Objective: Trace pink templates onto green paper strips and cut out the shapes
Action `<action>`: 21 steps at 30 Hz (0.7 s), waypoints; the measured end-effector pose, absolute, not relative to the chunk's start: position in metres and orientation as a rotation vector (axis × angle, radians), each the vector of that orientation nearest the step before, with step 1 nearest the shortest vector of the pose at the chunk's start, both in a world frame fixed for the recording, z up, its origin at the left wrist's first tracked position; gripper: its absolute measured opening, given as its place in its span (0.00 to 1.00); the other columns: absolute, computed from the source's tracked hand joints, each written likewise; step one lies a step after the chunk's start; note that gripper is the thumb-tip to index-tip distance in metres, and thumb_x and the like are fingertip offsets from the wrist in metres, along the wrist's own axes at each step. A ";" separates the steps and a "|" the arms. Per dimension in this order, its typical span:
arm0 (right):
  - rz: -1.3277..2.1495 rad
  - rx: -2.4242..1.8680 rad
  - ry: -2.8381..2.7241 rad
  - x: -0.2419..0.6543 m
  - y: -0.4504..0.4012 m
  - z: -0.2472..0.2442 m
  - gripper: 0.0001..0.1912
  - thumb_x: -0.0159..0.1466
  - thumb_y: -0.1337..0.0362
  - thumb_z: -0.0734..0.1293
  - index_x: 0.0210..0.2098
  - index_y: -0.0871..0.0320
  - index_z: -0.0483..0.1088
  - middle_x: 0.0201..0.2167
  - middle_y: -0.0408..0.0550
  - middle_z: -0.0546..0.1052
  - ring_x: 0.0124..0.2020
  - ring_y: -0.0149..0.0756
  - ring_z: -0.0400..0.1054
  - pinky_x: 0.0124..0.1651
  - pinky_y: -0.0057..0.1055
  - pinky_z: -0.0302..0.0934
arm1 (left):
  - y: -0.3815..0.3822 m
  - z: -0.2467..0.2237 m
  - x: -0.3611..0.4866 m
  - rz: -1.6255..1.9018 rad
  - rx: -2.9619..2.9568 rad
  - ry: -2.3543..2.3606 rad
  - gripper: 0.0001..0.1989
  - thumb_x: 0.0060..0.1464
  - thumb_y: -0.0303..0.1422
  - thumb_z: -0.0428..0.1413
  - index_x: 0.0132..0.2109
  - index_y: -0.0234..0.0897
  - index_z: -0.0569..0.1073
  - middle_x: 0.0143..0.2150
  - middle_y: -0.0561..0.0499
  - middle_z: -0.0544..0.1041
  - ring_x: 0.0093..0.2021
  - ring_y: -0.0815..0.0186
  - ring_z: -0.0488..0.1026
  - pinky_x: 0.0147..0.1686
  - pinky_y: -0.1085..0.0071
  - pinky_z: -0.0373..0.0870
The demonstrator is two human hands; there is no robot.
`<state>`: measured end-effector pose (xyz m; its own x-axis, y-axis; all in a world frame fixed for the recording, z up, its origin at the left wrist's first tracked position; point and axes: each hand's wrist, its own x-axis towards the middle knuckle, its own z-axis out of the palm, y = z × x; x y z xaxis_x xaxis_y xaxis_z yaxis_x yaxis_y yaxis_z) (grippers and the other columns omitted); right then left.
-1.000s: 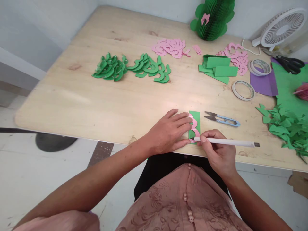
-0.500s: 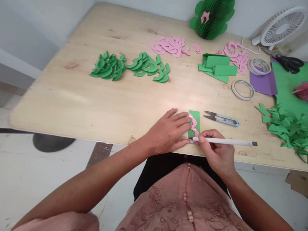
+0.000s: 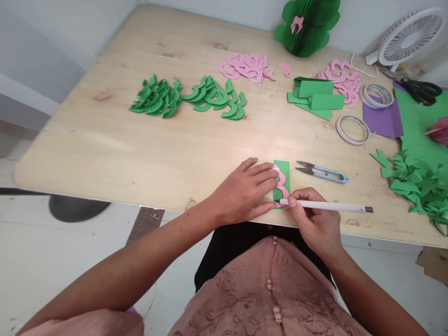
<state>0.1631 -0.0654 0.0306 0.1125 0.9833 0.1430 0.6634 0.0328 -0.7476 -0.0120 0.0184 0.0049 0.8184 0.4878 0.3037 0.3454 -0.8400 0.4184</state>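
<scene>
My right hand pinches a white pen, its tip down on the lower end of a pink curved paper cutout. That cutout lies on a green paper strip at the table's front edge. My left hand is laid flat with fingers spread, its fingertips resting on the left side of the cutout and strip. Just beyond my right hand lie thread snips with light blue handles, their blades pointing left.
Green curved cutouts and pink ones lie in piles farther back. Folded green strips, tape rolls, green scraps and black scissors are to the right. A white fan stands behind, near a green honeycomb paper piece.
The view has shifted very slightly. Both hands, the pen and the papers keep practically the same positions.
</scene>
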 end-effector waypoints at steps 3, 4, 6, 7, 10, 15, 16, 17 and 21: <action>0.565 -1.701 -1.643 0.164 -0.066 0.031 0.07 0.63 0.63 0.63 0.29 0.55 0.68 0.21 0.41 0.76 0.19 0.31 0.67 0.20 0.26 0.58 | 0.019 0.005 -0.012 0.580 2.654 0.631 0.15 0.61 0.38 0.50 0.50 0.35 0.70 0.57 0.43 0.72 0.61 0.56 0.62 0.62 0.54 0.53; 0.563 -1.701 -1.646 0.165 -0.066 0.031 0.07 0.63 0.63 0.64 0.29 0.55 0.68 0.21 0.41 0.76 0.19 0.31 0.67 0.20 0.26 0.58 | 0.019 0.005 -0.012 0.581 2.653 0.631 0.15 0.61 0.38 0.50 0.51 0.35 0.70 0.57 0.43 0.72 0.61 0.56 0.62 0.62 0.54 0.53; 0.563 -1.700 -1.646 0.165 -0.066 0.030 0.06 0.63 0.64 0.64 0.29 0.55 0.68 0.21 0.41 0.76 0.19 0.30 0.67 0.20 0.26 0.58 | 0.019 0.004 -0.012 0.580 2.651 0.629 0.15 0.61 0.38 0.50 0.51 0.35 0.69 0.57 0.43 0.72 0.61 0.56 0.62 0.62 0.54 0.52; 0.566 -1.699 -1.644 0.165 -0.067 0.030 0.06 0.63 0.64 0.64 0.29 0.55 0.68 0.21 0.41 0.76 0.19 0.30 0.67 0.20 0.26 0.57 | 0.019 0.004 -0.012 0.579 2.652 0.628 0.15 0.61 0.38 0.50 0.51 0.35 0.69 0.57 0.43 0.72 0.61 0.56 0.62 0.62 0.54 0.52; 0.570 -1.699 -1.640 0.166 -0.067 0.030 0.06 0.63 0.64 0.64 0.29 0.55 0.68 0.21 0.41 0.76 0.20 0.31 0.68 0.20 0.25 0.58 | 0.019 0.004 -0.012 0.574 2.651 0.627 0.15 0.61 0.38 0.49 0.51 0.35 0.69 0.58 0.43 0.71 0.61 0.56 0.62 0.62 0.54 0.52; 0.544 -1.726 -1.654 0.167 -0.068 0.031 0.07 0.64 0.63 0.63 0.29 0.55 0.69 0.21 0.41 0.75 0.19 0.31 0.67 0.20 0.26 0.58 | 0.018 0.004 -0.012 0.589 2.639 0.627 0.15 0.61 0.38 0.50 0.51 0.35 0.69 0.57 0.43 0.72 0.61 0.56 0.63 0.62 0.54 0.53; 0.536 -1.737 -1.656 0.168 -0.068 0.031 0.08 0.64 0.62 0.63 0.29 0.55 0.68 0.21 0.41 0.75 0.18 0.30 0.66 0.19 0.26 0.57 | 0.018 0.004 -0.012 0.590 2.637 0.627 0.15 0.61 0.38 0.50 0.51 0.36 0.70 0.57 0.43 0.72 0.61 0.56 0.63 0.62 0.54 0.53; 0.528 -1.744 -1.655 0.168 -0.069 0.031 0.08 0.64 0.62 0.63 0.28 0.55 0.68 0.20 0.41 0.75 0.17 0.30 0.65 0.18 0.26 0.56 | 0.018 0.004 -0.012 0.590 2.637 0.628 0.15 0.60 0.38 0.50 0.51 0.36 0.70 0.57 0.43 0.72 0.61 0.55 0.63 0.62 0.54 0.53; 0.518 -1.742 -1.654 0.170 -0.069 0.031 0.08 0.63 0.62 0.63 0.28 0.55 0.68 0.20 0.42 0.75 0.16 0.29 0.64 0.17 0.25 0.56 | 0.018 0.005 -0.012 0.583 2.643 0.634 0.15 0.61 0.38 0.50 0.51 0.35 0.70 0.58 0.43 0.71 0.61 0.56 0.62 0.61 0.54 0.54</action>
